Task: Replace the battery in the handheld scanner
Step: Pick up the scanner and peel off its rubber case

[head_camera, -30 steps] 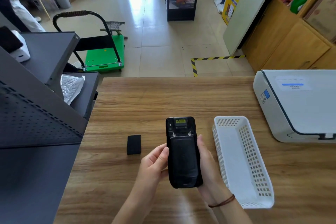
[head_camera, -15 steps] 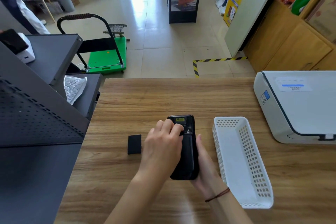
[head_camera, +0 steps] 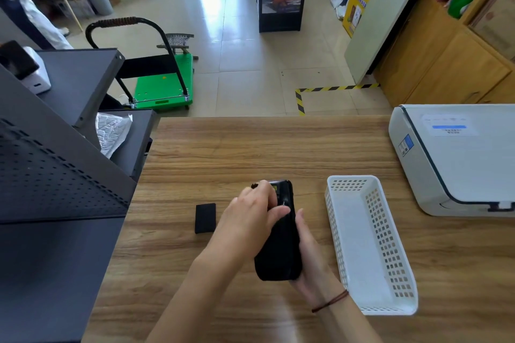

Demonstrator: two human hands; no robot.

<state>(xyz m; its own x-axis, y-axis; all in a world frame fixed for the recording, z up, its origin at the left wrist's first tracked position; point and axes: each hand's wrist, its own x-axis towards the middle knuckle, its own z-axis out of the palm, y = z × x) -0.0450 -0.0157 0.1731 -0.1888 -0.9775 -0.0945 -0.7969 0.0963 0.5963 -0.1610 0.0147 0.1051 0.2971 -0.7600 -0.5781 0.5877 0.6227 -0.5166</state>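
A black handheld scanner [head_camera: 280, 255] lies back side up in my right hand [head_camera: 310, 256], which cups it from below and the right above the wooden table [head_camera: 250, 153]. My left hand [head_camera: 252, 217] rests over the scanner's upper half, fingers curled on its top end near a small yellow label. The hand hides the upper part of the back cover. A flat black battery [head_camera: 205, 218] lies on the table to the left of my hands, apart from them.
An empty white perforated basket [head_camera: 373, 245] stands just right of my right hand. A white printer [head_camera: 457, 159] sits at the right edge. Dark metal shelving [head_camera: 55, 175] borders the table on the left. A green trolley [head_camera: 164, 86] is on the floor beyond.
My left hand moved from the scanner's left side to on top of its upper half, then slid a little further toward the top end. The scanner tilted slightly.
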